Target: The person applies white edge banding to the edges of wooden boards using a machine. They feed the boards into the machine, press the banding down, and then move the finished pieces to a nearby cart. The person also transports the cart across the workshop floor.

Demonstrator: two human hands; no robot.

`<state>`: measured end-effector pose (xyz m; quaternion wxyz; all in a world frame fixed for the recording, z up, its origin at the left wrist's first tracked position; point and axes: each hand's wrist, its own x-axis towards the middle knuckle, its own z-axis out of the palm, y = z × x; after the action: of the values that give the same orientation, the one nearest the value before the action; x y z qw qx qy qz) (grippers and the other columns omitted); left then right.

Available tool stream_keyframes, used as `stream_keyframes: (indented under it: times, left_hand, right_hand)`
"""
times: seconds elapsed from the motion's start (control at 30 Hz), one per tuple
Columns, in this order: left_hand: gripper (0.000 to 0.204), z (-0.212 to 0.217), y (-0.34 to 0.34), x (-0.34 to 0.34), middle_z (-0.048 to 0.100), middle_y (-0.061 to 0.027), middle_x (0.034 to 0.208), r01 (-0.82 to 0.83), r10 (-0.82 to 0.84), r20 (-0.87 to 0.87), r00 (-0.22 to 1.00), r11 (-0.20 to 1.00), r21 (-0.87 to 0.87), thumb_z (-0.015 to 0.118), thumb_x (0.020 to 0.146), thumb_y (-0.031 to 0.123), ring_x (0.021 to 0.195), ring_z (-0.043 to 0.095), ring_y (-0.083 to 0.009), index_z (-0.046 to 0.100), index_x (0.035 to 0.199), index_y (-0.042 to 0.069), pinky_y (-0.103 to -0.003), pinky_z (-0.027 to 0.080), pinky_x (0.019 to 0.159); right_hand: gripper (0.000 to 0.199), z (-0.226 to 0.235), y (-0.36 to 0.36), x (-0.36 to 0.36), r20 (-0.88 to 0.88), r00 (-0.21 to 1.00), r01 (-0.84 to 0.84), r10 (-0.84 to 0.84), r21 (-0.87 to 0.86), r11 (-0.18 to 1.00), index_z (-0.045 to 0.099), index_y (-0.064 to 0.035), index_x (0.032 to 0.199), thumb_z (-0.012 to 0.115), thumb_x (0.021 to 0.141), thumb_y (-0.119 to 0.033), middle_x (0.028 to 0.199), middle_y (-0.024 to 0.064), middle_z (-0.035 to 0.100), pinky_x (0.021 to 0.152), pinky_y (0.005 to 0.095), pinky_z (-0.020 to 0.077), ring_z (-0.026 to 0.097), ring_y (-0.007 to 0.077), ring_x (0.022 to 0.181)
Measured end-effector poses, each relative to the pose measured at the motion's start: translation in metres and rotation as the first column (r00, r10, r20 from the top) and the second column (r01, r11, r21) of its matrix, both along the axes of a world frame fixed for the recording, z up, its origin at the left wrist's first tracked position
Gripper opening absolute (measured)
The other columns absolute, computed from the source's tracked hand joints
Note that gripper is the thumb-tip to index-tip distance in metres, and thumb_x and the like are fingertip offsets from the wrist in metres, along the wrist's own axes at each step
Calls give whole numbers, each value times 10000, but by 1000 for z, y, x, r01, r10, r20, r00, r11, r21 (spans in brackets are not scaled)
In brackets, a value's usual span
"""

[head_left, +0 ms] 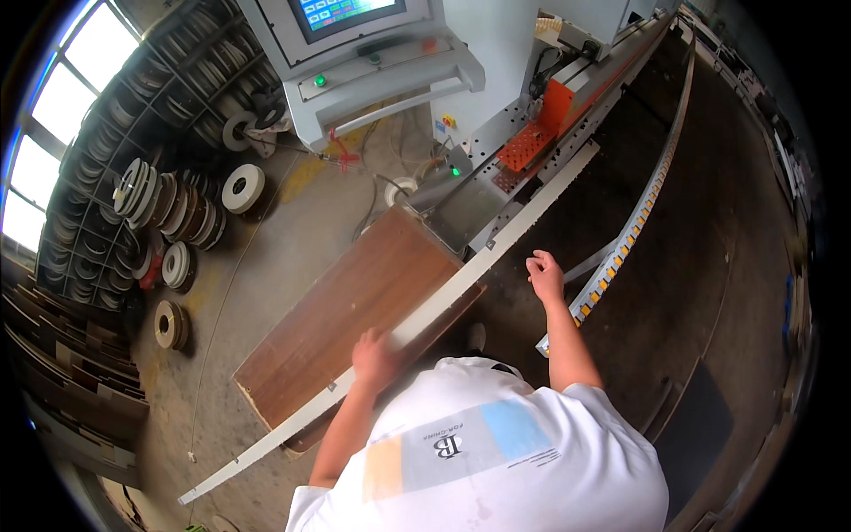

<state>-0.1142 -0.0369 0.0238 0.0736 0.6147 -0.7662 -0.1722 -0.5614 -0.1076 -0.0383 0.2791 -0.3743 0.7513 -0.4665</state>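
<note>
So the long, narrow white strip (456, 285) runs right by the left grip (376, 359), across the brown wooden desk (332, 306), one end trailing behind that grip, the other up beside the orange-red guard (539, 133) ahead. Left grip's on the strip but blurry, so can't tell if it's pinching or just resting. Right grip (545, 273) is loosely curled, fingers a bit spread, nothing visible in it, with the yellow-wheeled roller rail (620, 257) off to its right. My worry: only one contact on something that long, so the overhanging tail could sag or swing it crooked.
</note>
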Motion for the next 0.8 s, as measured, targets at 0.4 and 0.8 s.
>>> stream_keyframes:
  times: [0.4, 0.8]
  left_hand:
    - [586, 3, 59, 113, 669, -99, 1282, -151, 149, 79, 986, 988, 25, 876, 766, 313, 1202, 595, -335, 708, 1288, 107, -458, 490, 997]
    - [619, 8, 81, 176, 673, -80, 1278, -182, 161, 196, 967, 979, 92, 908, 713, 277, 1186, 615, -320, 720, 1277, 108, -423, 524, 1009]
  right_hand:
    - [525, 25, -12, 44, -23, 993, -103, 115, 298, 949, 743, -49, 863, 623, 1020, -535, 634, 41, 687, 537, 306, 475, 607, 124, 527]
    - [554, -11, -78, 65, 41, 980, -196, 196, 398, 896, 710, -33, 756, 692, 952, -551, 658, 58, 688, 598, 347, 482, 625, 144, 585]
